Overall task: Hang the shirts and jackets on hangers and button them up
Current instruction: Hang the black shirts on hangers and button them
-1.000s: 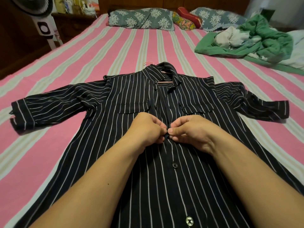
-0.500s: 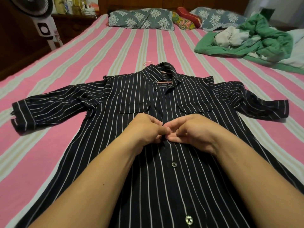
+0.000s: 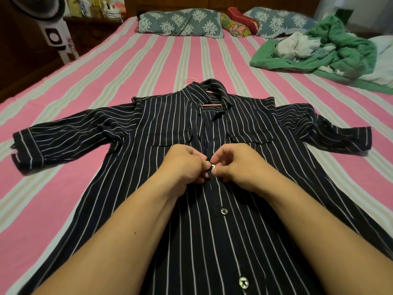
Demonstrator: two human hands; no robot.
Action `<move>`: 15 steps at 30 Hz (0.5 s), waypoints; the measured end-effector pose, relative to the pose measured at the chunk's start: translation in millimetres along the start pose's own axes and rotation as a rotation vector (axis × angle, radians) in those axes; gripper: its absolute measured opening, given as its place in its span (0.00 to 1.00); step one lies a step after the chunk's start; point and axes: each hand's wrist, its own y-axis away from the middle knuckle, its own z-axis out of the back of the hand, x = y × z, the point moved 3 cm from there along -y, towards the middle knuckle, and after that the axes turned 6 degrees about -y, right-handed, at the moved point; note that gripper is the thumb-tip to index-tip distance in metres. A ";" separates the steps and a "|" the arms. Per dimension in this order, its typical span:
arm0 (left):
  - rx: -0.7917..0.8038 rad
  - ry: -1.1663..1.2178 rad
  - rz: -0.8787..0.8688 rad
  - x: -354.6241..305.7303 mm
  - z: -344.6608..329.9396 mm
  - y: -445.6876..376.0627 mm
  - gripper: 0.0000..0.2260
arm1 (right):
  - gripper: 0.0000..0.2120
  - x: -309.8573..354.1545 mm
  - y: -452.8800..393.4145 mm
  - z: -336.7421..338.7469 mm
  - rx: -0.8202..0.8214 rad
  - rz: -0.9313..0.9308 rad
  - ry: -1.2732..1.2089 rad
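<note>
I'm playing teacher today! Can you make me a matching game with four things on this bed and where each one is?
Things:
1. striped shirt
2. pink hanger
3. green clothes pile
4. flowery pillows

Places:
A. far end of the bed
B. inside the shirt's collar
C. spread flat in the middle
D. right side of the bed

Pairs: 1-C, 2-B, 3-D, 4-A

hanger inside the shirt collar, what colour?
Pink. The hanger shows at the open collar of the striped shirt, head view.
</note>
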 end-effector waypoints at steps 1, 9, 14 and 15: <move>-0.002 -0.015 -0.003 0.4 0.2 -0.3 0.07 | 0.08 0.6 -1.1 0.0 -0.029 0.037 0.109; 0.010 -0.078 0.009 -0.2 0.8 -1.3 0.06 | 0.05 5.6 -0.2 2.1 -0.024 0.110 0.395; 0.017 -0.039 0.017 0.2 -0.3 -2.7 0.07 | 0.01 7.3 0.9 1.6 -0.035 0.077 0.372; 0.016 -0.036 0.016 0.4 -0.5 -3.3 0.07 | 0.01 7.5 0.1 1.6 -0.034 0.071 0.367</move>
